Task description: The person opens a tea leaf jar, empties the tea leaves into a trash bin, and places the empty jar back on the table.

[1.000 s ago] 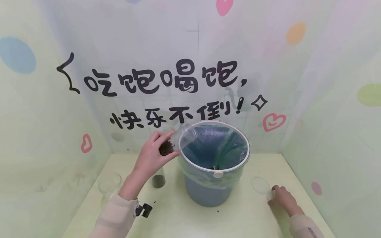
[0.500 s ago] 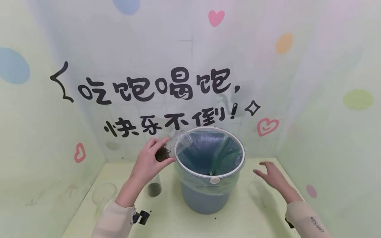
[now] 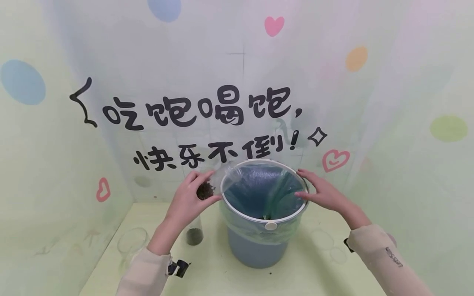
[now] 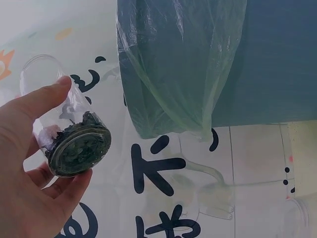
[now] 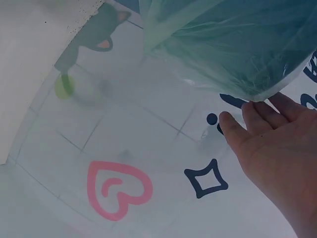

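Note:
My left hand (image 3: 189, 201) grips a clear jar (image 4: 74, 111) tilted over the left rim of a blue bin (image 3: 255, 253). Dark dried leaves (image 4: 81, 148) lie in the jar's bottom end; its mouth points toward the bin's inside. A thin green bag (image 3: 259, 234) lines the bin and folds down over its white rim. My right hand (image 3: 327, 197) is at the right side of that rim, fingers extended and thumb apart. In the right wrist view its fingertips are close against the bag; whether they press on it I cannot tell.
Behind my left hand stands a clear container (image 3: 194, 236) with dark contents. Another clear round vessel (image 3: 132, 242) is at the table's left. Two clear round pieces (image 3: 322, 239) lie right of the bin. A printed wall (image 3: 207, 53) closes off the back.
My right hand has left the small clear round piece on the table and moved up and left to the bin's rim. My left hand keeps the jar tilted in nearly the same place.

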{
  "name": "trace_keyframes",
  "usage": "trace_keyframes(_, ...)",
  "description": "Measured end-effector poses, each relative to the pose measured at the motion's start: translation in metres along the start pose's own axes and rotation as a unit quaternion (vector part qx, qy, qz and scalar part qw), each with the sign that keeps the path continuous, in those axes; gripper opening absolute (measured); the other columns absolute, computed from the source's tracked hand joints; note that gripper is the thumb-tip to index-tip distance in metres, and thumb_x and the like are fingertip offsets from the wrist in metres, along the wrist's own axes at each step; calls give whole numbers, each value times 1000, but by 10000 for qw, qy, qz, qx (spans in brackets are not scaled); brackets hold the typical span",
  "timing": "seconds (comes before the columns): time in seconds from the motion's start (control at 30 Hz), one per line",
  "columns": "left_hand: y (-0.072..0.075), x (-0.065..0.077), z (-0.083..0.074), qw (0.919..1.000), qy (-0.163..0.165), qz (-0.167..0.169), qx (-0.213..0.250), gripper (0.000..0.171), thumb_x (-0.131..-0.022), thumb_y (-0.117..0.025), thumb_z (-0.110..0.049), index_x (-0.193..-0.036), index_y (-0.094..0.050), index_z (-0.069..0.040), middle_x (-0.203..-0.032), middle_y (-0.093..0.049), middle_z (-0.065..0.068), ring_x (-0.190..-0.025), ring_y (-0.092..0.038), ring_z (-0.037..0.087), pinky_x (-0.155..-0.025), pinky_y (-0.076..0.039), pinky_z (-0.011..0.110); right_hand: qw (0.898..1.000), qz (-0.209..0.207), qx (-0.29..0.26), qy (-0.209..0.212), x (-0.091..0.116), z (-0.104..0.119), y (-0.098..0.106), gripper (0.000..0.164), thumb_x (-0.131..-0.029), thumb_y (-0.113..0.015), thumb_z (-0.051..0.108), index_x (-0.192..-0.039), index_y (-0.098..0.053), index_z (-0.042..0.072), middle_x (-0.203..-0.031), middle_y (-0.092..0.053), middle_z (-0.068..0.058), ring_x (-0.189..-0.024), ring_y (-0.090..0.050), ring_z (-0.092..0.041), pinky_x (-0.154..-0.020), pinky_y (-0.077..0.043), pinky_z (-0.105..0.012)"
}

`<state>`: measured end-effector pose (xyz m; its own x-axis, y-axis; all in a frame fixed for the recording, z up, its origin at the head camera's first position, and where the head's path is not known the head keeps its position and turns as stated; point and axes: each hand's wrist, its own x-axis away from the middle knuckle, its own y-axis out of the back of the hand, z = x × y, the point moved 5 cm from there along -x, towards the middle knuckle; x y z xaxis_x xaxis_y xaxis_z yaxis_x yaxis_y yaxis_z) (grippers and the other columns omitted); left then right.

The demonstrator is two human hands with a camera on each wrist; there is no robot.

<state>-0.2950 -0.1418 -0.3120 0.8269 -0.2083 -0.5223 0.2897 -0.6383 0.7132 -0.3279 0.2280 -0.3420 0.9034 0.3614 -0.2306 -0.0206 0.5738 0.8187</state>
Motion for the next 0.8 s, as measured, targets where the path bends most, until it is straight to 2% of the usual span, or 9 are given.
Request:
trace_keyframes(0.2, 11, -24, -9, 9998, -207, -16, -65, 73, -78, -85, -35, -142, -55, -17, -116, -56, 9, -95, -58, 25, -78, -53, 40, 9985, 530, -122, -104, 4, 2, -4, 92, -83, -78, 40, -153, -34, 2, -160, -31, -24, -144, -33, -48, -112, -33, -67)
trace_keyframes(0.33, 24, -44, -16, 9996, -286, -19, 29, 74, -78, -86, -33, -140, -52, -11, -118, -59, 10, -102, -60, 27, -87, -54, 45, 9965, 760, -311, -166, 9, 0, -11, 97, -81, -79, 41, -155, -30, 3, -162, -27, -23, -146, -29, -49, -112, -32, -68)
trace_keyframes(0.47, 36, -65, -24, 9983, -125, 91, 563, 67, -78, -86, -28, -130, -51, -4, -119, -61, 14, -103, -62, 28, -90, -55, 45, 9946, 896, -469, -230, 13, -3, -15, 99, -82, -79, 41, -156, -27, 3, -163, -23, -25, -146, -27, -50, -112, -31, -69)
trace_keyframes(0.57, 45, -80, -29, 9937, 41, 128, 1113, 61, -80, -85, -26, -125, -50, -5, -120, -60, 13, -105, -62, 29, -91, -54, 45, 9948, 836, -552, -203, 13, -4, -14, 99, -82, -79, 39, -156, -27, 2, -163, -23, -25, -146, -26, -51, -113, -30, -69)
trace_keyframes(0.67, 51, -90, -32, 9871, 230, 196, 1574, 59, -82, -83, -25, -128, -49, -8, -124, -58, 12, -111, -60, 29, -94, -51, 45, 9944, 840, -614, -159, 12, -4, -12, 99, -82, -79, 39, -156, -26, 3, -163, -21, -25, -147, -25, -51, -113, -29, -69)
trace_keyframes(0.8, 51, -97, -35, 9804, 428, 353, 1889, 60, -84, -81, -29, -134, -50, -12, -130, -58, 11, -114, -57, 27, -91, -48, 41, 9937, 910, -649, -88, 8, -3, -9, 99, -83, -79, 37, -157, -24, 2, -164, -18, -24, -147, -24, -51, -113, -29, -69)
